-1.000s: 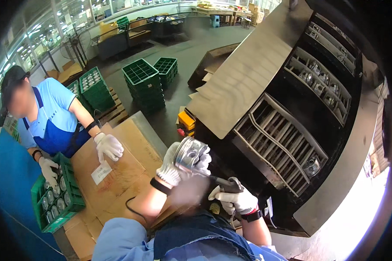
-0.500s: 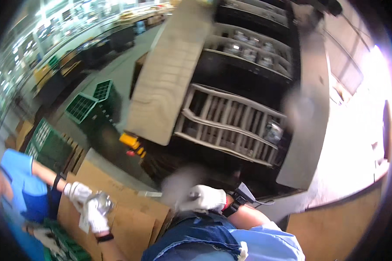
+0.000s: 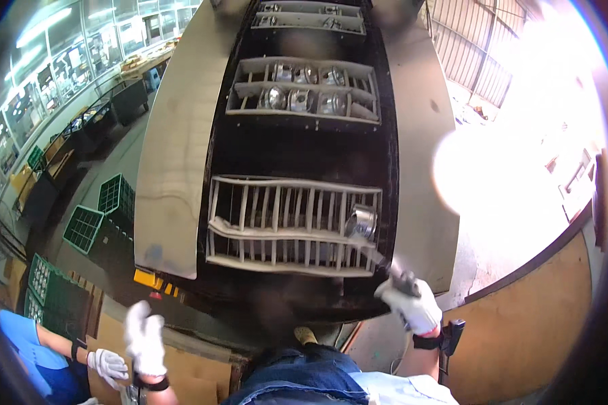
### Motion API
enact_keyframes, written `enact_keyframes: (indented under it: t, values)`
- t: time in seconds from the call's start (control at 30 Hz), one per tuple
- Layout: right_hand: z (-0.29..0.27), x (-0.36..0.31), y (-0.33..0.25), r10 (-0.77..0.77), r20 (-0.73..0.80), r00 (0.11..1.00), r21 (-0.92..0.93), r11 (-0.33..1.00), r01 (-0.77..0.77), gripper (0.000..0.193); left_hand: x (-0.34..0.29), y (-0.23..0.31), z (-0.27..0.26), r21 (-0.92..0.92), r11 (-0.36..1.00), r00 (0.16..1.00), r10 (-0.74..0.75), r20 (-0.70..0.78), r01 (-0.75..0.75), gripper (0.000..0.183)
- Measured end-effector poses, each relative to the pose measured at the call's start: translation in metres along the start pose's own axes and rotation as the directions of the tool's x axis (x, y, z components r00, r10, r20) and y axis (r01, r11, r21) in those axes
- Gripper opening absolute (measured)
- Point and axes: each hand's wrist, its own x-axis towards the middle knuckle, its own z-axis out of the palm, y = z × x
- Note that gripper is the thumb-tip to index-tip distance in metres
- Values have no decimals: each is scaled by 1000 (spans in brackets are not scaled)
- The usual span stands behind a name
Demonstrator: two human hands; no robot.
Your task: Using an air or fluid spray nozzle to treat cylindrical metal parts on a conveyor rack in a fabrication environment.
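Since half a second ago, the right hand (image 3: 417, 309) has swung out from the apron toward the rack, and the left hand (image 3: 146, 344) has come off the shiny piston it touched with the co-worker. Between four and five o'clock, the right hand's knit-gloved fingers are wrapped around a dark-handled tool (image 3: 404, 278); its slim, pale, blurred shaft points toward ten o'clock and reaches a metal piston (image 3: 363, 221), but I cannot tell whether it grips it. Between seven and eight o'clock, the left hand's white-gloved fingers stand up, loosely parted, around nothing. At eight o'clock from it is the co-worker's gloved hand (image 3: 108, 364), over flat brown cardboard (image 3: 182, 358). The piston, a bright round-sided cylinder, sits at the right end of a rack (image 3: 277, 234) of thin parallel bars and gently wavy, dull grey rails. At twelve o'clock, six polished pistons (image 3: 300, 100) stand in two rows in another railed rack. Smooth, matte panels flank the black bed, the left panel (image 3: 175, 155) faintly rippled. Near nine o'clock stands a gridded green plastic crate (image 3: 84, 229).
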Motion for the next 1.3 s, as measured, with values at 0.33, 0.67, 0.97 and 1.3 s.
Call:
enact_keyframes:
  t: [0.33,0.67,0.97,1.3]
  values:
    - [-20,-22,21,172,-50,984,382,913,-141,13,-36,149,348,-299,340,65,749,659,-892,82]
    - [-25,-20,72,-49,-157,986,219,972,83,26,-16,217,403,94,865,548,226,805,-494,81]
    - [32,3,-3,-44,268,963,467,879,-90,11,38,136,328,-397,-357,453,85,887,845,44]
    - [152,44,-48,-75,826,559,260,930,-260,19,47,56,197,-809,-315,861,58,505,496,41]
